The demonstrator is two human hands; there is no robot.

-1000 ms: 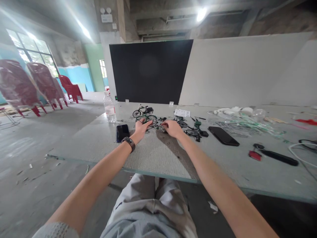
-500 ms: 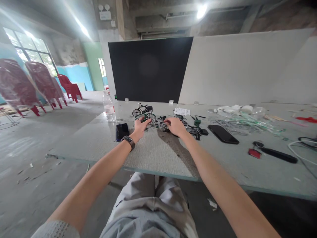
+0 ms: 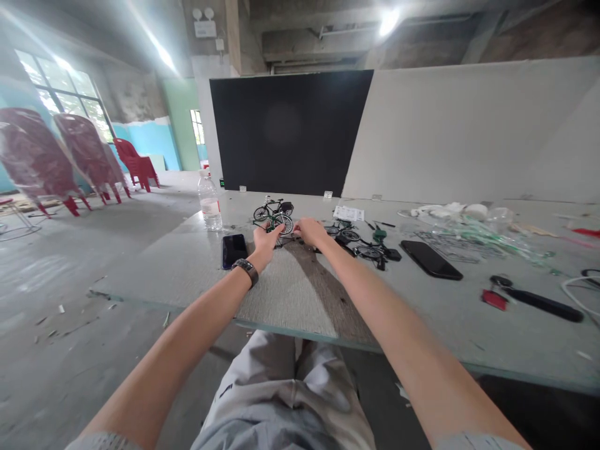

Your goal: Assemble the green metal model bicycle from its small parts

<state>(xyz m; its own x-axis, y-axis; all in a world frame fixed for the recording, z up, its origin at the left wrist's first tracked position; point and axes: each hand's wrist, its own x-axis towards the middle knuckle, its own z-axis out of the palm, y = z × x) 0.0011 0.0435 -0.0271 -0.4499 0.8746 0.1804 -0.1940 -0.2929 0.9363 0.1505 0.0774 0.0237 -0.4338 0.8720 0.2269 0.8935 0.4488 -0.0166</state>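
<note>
My left hand (image 3: 265, 242) is closed on a small green model bicycle (image 3: 282, 223), held just above the table with its wheel towards the right. My right hand (image 3: 310, 231) is beside that wheel, fingers pinched together; whatever lies between them is hidden or too small to name. Behind the held one stands another model bicycle (image 3: 272, 209), black, upright on its wheels. Loose dark bicycle parts (image 3: 370, 252) and small wheels (image 3: 350, 235) are scattered to the right of my right hand. A dark watch is on my left wrist.
A phone (image 3: 234, 251) lies near my left wrist, and a water bottle (image 3: 210, 203) stands behind it. Farther right are a larger black phone (image 3: 431, 259), a printed sheet (image 3: 349, 213), a black-handled tool (image 3: 546, 304) and tangled clear plastic (image 3: 497, 234). The table's front edge (image 3: 300, 331) runs above my lap.
My right hand has moved left, away from the loose parts and up to the wheel of the held model bicycle. My left hand keeps its hold. The view has shifted slightly.
</note>
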